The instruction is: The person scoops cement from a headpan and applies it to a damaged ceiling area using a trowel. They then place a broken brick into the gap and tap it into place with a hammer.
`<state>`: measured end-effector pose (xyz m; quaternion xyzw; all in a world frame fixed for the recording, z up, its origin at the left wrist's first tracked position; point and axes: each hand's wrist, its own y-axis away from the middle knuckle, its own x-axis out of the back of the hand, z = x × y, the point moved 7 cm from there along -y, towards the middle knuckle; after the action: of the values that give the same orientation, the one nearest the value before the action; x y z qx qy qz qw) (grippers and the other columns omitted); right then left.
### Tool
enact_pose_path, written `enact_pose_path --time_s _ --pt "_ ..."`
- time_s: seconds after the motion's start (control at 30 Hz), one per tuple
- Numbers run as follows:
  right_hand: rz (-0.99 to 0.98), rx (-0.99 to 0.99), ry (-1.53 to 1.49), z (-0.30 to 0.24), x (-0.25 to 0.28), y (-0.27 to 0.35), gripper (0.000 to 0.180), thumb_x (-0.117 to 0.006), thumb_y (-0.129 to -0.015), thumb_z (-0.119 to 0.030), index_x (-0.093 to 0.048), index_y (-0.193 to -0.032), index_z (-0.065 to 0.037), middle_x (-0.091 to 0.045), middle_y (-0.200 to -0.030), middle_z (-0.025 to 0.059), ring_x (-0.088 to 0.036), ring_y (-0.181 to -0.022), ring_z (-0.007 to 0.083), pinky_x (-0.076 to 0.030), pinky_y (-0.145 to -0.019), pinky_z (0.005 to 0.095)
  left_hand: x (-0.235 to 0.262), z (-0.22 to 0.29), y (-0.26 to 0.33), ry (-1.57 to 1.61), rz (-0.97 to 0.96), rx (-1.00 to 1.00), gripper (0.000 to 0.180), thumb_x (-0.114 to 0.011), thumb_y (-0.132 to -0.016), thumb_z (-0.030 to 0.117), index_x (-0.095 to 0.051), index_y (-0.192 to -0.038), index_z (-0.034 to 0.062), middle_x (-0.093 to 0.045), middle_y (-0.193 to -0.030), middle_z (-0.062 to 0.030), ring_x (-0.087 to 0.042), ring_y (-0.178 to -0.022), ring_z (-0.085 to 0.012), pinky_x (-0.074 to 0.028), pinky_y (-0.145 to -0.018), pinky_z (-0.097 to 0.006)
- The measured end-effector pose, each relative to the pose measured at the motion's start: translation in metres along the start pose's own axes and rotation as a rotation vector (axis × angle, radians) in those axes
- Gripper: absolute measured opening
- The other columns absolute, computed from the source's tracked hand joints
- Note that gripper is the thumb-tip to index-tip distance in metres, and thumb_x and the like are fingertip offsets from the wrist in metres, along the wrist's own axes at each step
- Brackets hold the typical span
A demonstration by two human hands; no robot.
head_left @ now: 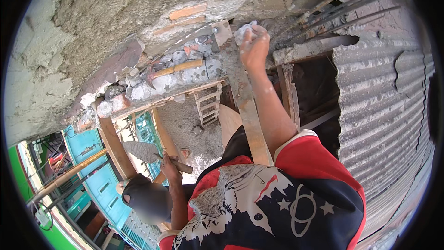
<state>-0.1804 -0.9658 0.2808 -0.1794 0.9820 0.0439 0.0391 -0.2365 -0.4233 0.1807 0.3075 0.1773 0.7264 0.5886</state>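
My right hand (255,52) is stretched out to the wall, its fingers closed round a whitish-grey lump (242,31) of stone or mortar. The lump sits against the rough wall beside the upper end of a mortar-smeared plank (249,111). Lower on the left, my left hand (171,170) grips a trowel by its wooden handle. The trowel's grey-coated blade (142,151) points left. A claw hammer (178,69) with a wooden handle lies on the rubble-strewn ledge (159,85), left of my right hand.
Another person in a dark cap (143,194) is below at the left, near a wooden post (113,148). Bare steel bars (356,7) jut out at the upper right. Corrugated roofing (379,106) lies on the right. A small ladder-like wooden frame (208,106) stands below the ledge.
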Motion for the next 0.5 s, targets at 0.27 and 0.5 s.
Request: enact_pose_path --time_s 0.27,0.5 --pt "0.277 -0.412 0.654 0.111 0.053 -0.050 0.045 -0.078 -0.082 -0.018 -0.055 -0.112 0.005 -0.065 -0.111 0.0272 -0.063 -0.105 0.0396 -0.050 -0.087 0.0433 -0.008 -0.006 -0.005 -0.197 -0.099 -0.057 0.041 -0.058 -0.099 0.036 -0.059 -0.074 0.0044 -0.059 -0.064 -0.0060 -0.049 -0.052 -0.0118 -0.040 -0.054 -0.028" --pt "0.554 -0.534 0.214 0.108 0.040 -0.032 0.037 -0.074 -0.081 -0.011 -0.054 -0.112 -0.005 -0.062 -0.113 0.0217 -0.060 -0.106 0.0407 -0.047 -0.090 0.0475 0.000 -0.014 0.009 -0.193 -0.041 0.032 0.041 -0.060 -0.098 0.038 -0.054 -0.072 0.0069 -0.058 -0.067 -0.0059 -0.053 -0.056 -0.0147 -0.045 -0.055 -0.030"
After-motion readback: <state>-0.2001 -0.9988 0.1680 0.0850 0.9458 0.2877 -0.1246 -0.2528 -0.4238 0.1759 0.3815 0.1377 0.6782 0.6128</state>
